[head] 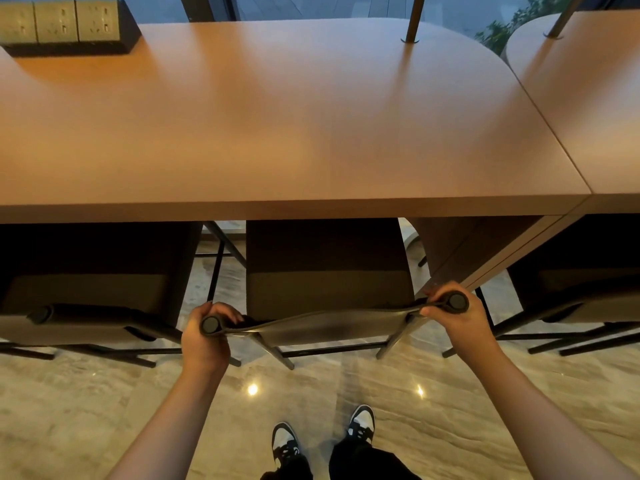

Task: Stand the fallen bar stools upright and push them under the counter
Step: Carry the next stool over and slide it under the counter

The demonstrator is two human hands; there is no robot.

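The dark, metal-legged bar stool [329,271] stands upright, its seat partly under the brown wooden counter [277,133]. My left hand [207,337] and right hand [453,313] clench its backrest ends, steering it in squarely.

- We see a wooden counter [277,126] with a rounded far right corner, and a second counter [588,98] butted against its right side.
- On the first counter's far left sits a dark socket box [65,26]; a thin pole [414,19] rises from its far right (another stands on the second counter).
- Below, we see a glossy marbled floor [104,410] with two light spots reflected in it.
- On the floor stand three stools: the left stool [86,306], the middle stool [329,289] and the right stool [581,289], seats partly under the counters, plus two shoes [287,441].
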